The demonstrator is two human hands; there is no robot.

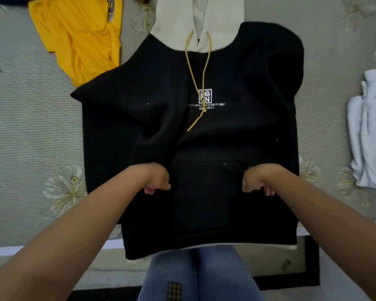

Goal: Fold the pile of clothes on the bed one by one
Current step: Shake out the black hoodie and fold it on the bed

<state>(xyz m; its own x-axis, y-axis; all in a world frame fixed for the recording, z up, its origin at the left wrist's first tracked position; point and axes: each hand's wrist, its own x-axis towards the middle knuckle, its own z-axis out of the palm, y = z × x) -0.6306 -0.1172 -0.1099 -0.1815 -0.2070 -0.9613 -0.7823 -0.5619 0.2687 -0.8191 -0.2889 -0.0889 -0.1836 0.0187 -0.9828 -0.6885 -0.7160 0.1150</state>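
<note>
Now the black hoodie (pixel 215 131) lies front-up across the bed (pixel 30 127), its hem hanging over the near edge. Both hands grip its front pocket: left hand (pixel 157 180) and right hand (pixel 257 181), fingers curled into the fabric. Left of the hoodie lies a yellow garment (pixel 78 38); right, a white pile (pixel 367 131).

A grey bed (pixel 30 127) with a pale flower print is seen. A black hoodie (pixel 226 137) is spread flat across its middle, hem hanging past the near edge. A crumpled yellow garment (pixel 78 40) is laid at far left, and folded white clothes (pixel 365 131) are stacked at right.
</note>
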